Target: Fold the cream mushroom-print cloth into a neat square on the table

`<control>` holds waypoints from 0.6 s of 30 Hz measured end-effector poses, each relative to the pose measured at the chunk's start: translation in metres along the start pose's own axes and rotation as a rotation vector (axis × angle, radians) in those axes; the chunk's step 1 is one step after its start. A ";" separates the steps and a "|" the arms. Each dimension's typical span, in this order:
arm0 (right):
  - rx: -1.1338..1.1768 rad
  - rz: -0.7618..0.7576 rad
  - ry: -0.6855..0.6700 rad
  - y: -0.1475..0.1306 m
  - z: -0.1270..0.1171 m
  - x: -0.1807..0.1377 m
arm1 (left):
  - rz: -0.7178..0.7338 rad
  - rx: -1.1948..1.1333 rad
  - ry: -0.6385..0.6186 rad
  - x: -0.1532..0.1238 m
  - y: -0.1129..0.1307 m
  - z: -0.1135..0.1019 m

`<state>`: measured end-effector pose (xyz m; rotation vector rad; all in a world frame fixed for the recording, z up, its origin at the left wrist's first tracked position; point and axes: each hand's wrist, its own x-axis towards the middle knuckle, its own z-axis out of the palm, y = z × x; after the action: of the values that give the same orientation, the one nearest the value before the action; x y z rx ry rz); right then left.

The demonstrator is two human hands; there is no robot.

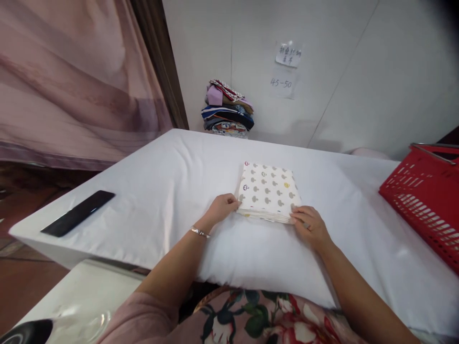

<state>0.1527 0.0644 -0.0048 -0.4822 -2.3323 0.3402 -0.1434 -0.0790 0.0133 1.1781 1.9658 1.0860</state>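
A folded white cloth with a grey mushroom print [268, 191] lies in the middle of the white-covered table [161, 181]. My left hand [223, 208] pinches its near left corner, fingers curled onto the edge. My right hand [309, 224] grips the near right corner, fingers closed over the stacked layers. A thin bracelet sits on my left wrist.
A stack of folded colourful clothes [227, 110] stands at the table's far edge against the wall. A red plastic basket [423, 196] sits at the right. A black phone [78, 212] lies at the left near the edge. A pink curtain [71, 81] hangs left.
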 end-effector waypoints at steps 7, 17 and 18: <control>0.042 0.322 0.216 -0.004 0.001 -0.003 | -0.057 0.088 0.055 -0.004 0.009 0.003; 0.096 0.754 0.074 0.000 0.005 -0.003 | -0.045 0.091 0.040 -0.003 0.013 0.005; 0.095 0.772 0.055 0.000 0.005 -0.002 | -0.056 0.087 0.040 -0.003 0.013 0.005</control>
<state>0.1512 0.0630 -0.0096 -1.3174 -1.9771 0.7749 -0.1329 -0.0765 0.0220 1.1474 2.0829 1.0110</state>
